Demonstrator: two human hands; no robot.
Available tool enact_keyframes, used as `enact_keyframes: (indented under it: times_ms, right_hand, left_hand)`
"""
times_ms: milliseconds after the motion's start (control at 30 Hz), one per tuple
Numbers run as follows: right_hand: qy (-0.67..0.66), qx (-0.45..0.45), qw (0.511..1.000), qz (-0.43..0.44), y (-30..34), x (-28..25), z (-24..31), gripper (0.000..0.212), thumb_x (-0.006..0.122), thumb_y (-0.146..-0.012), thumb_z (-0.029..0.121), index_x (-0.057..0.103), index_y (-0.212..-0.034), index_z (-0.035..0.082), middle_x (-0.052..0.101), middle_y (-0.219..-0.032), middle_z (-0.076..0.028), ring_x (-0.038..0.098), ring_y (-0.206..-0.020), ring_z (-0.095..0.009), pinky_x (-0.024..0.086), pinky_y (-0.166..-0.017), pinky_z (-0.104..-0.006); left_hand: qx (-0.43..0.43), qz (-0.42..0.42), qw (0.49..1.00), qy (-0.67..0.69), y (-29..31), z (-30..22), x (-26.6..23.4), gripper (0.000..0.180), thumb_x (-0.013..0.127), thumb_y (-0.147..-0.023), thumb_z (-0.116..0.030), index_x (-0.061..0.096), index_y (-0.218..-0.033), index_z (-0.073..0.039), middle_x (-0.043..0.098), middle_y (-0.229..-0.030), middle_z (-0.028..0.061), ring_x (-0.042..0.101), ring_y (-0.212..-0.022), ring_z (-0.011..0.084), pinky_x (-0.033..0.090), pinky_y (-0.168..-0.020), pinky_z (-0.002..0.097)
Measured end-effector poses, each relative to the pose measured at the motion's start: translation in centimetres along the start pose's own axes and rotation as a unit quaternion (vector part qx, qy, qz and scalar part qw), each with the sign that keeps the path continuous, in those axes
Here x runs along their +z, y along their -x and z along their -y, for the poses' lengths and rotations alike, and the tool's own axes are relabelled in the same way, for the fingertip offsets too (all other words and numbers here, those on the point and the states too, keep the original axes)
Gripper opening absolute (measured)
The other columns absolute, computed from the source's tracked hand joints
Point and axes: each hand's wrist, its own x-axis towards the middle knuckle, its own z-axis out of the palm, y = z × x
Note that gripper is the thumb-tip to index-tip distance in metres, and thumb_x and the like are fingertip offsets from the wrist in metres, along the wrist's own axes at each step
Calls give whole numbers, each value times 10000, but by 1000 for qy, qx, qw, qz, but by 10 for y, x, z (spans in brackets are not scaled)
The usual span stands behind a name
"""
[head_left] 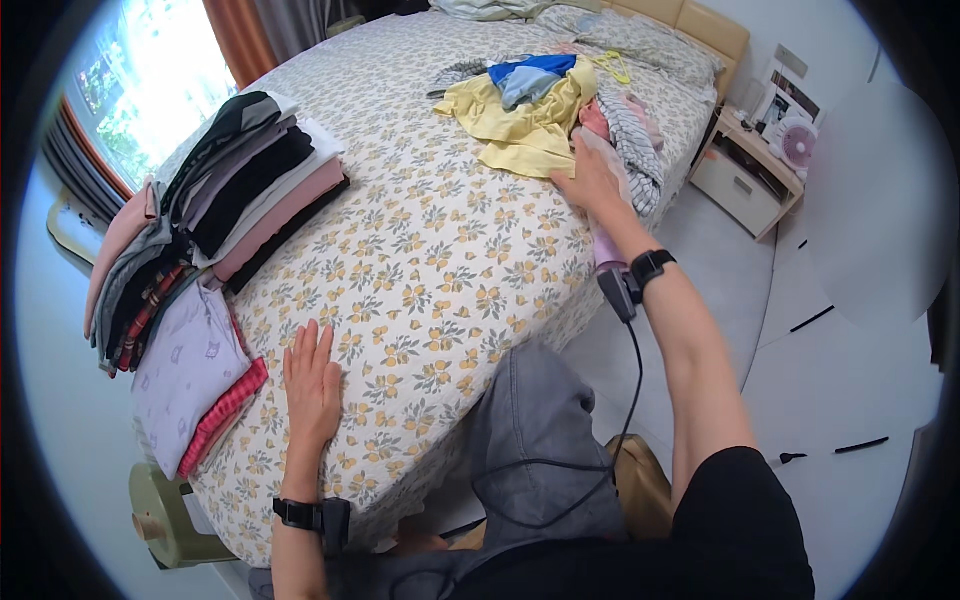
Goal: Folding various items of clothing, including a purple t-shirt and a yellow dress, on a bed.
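Observation:
My left hand (pixel 313 385) lies flat on the flowered bedspread (pixel 420 270), fingers stretched out, holding nothing. It is right of the folded lilac garment (pixel 190 355) and the red checked cloth (pixel 222 418). At the bed's right side my right hand (pixel 593 182) reaches to a loose heap of clothes. Its thumb is at the edge of a yellow garment (pixel 525 125), its other fingers apart from the thumb beside pale pink cloth (pixel 603 152). Blue garments (pixel 530 75) lie on top of the yellow one, and a striped garment (pixel 630 145) trails down the right side.
Folded clothes stand in a tall stack (pixel 265 190) and a second stack (pixel 135 275) along the bed's left edge. A green stool (pixel 170 520) is at lower left. Beyond the bed's right side stands a nightstand (pixel 740 185) with a pink fan (pixel 795 143). A cable (pixel 638 370) hangs from my right wrist.

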Motion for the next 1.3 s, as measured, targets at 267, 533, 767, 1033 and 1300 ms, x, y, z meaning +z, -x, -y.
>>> enact_keyframes:
  times_ms: [267,533,767,1033,1300]
  right_hand:
    - [-85,-200,900,378,47,4,177,321,431,-913,283,647,-887,47,644,-850,-175,624,-793,-307,492,-748,-410]
    - [-289,-412,696,512,136,-77,282,408,491,-915,408,604,-912,16,622,-772,-224,615,-801,-374,465,-739,-446]
    - [-184,-296,898,267,71,-18,250,474,548,-858,447,570,-1140,67,613,-1095,-176,608,-941,-344,479,-812,-435]
    - [83,-132,929,336,-10,4,197,695,609,-811,359,349,-1376,49,633,-1073,-200,632,-968,-295,512,-785,-371]
    - [-31,-105,991,70,-41,45,226,256,502,-826,207,576,-978,15,629,-826,-218,638,-829,-344,513,-711,-434]
  left_hand:
    - [-13,-11,1000,21,6,7,-2,455,289,-978,-277,401,-1376,-86,300,-1469,119,217,-1381,273,92,-1121,435]
    - [32,-54,998,26,3,22,16,538,452,-901,-321,385,-1360,-48,337,-1440,145,257,-1359,305,139,-1108,454]
    - [4,-81,994,67,10,19,9,583,526,-859,-368,410,-1320,-30,407,-1366,187,330,-1294,353,195,-1078,474]
    - [1,-98,992,85,7,18,10,567,529,-861,-363,424,-1304,-26,445,-1327,186,355,-1277,349,217,-1062,471]
    - [-17,-120,983,141,-3,24,24,516,507,-888,-234,380,-1342,-24,469,-1314,185,398,-1254,330,281,-1046,420]
